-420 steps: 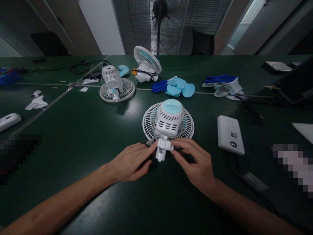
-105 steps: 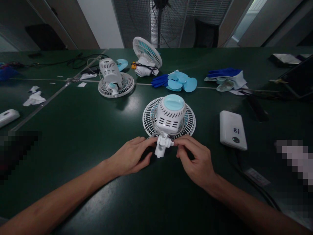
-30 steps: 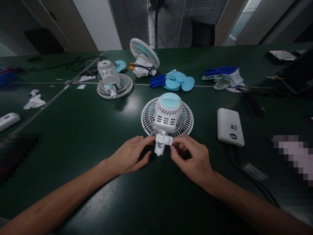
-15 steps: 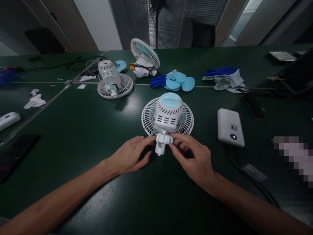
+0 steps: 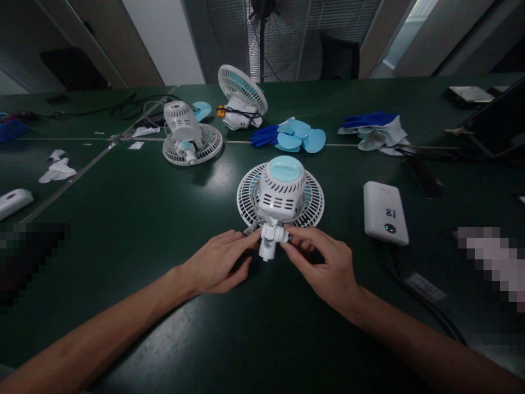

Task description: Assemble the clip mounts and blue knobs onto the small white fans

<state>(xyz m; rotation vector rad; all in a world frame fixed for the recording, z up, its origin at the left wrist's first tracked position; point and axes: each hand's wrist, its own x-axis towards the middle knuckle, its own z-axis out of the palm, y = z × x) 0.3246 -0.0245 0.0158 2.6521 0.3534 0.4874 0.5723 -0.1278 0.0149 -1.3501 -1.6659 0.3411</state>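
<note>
A white fan point(image 5: 281, 189) lies grille-down on the dark green table, its light-blue rear cap facing up. Its white neck joint point(image 5: 268, 241) points toward me. From the left, my left hand point(image 5: 219, 262) touches the joint with a fingertip, its thumb lower down and apart from the finger. On the other side my right hand point(image 5: 326, 262) has thumb and index finger closed on the joint's right edge; its other fingers are curled behind. A thin cable loops round the motor housing.
Two more white fans point(image 5: 184, 131) point(image 5: 241, 98) lie farther back. Behind the near fan are light-blue blades point(image 5: 301, 137) and a blue glove point(image 5: 264, 135). More gloves point(image 5: 375, 131) and a white power bank point(image 5: 385, 212) lie right, with cables below. A black screen point(image 5: 500, 123) stands far right.
My left index finger has shifted slightly at the joint. My right hand keeps its place on the joint's right side. The whole view has moved very slightly.
</note>
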